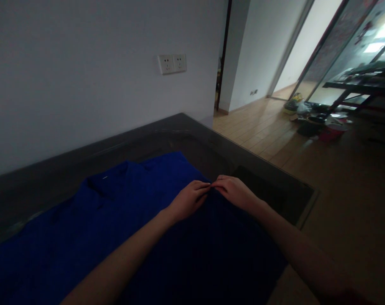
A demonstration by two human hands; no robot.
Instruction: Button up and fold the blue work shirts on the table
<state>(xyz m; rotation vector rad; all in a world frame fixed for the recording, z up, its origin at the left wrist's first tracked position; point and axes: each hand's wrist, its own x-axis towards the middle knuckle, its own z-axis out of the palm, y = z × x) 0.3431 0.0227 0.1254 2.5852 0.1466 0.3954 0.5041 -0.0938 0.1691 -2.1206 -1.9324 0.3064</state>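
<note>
A blue collared shirt (116, 224) lies spread over the dark table, its collar toward the wall. My left hand (189, 199) pinches the shirt at its right-hand part, fingers pressed together. Right beside it, my right hand (235, 191) grips the same fold of cloth, and the fingertips of both hands almost meet. A small light label (105, 177) shows inside the collar. The lower part of the shirt, toward me, is too dark to make out in detail.
The dark table (208, 137) stands against a pale wall with a double power socket (172, 64). On the wooden floor (249, 127) to the right are a red bucket (332, 132) and several bags, near a dark bench (360, 87).
</note>
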